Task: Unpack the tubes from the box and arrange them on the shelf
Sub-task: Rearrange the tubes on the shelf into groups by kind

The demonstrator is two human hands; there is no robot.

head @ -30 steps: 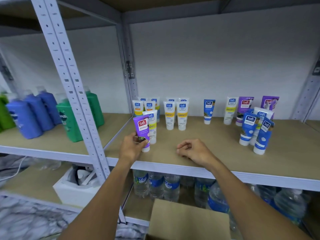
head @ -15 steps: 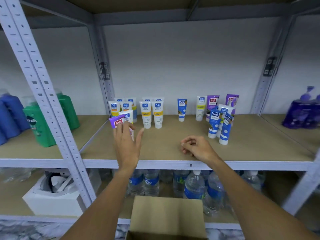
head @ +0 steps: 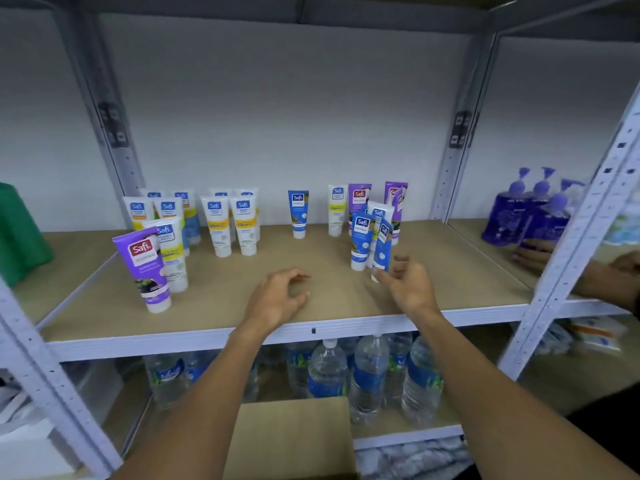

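Several Safi tubes stand cap-down on the wooden shelf (head: 221, 306). A purple tube (head: 144, 268) stands alone at the front left, in front of white-and-yellow tubes (head: 230, 225). A single blue tube (head: 298, 213) stands at the back. My left hand (head: 277, 299) hovers over the shelf's middle front, fingers loosely curled, holding nothing. My right hand (head: 410, 287) is spread beside the cap of the nearest blue tube (head: 382, 251) in the right cluster, thumb tip at its base. The cardboard box (head: 291, 441) sits below, between my arms.
Water bottles (head: 367, 375) fill the lower shelf. Purple pump bottles (head: 530, 209) stand in the right bay, where another person's hand (head: 531, 254) reaches in. A green bottle (head: 17, 233) is at the far left. Grey uprights (head: 568, 251) frame the bay.
My left hand let go of the purple tube, which now stands at the front left, and moved to the middle. My right hand moved right to the blue tubes and spread its fingers.
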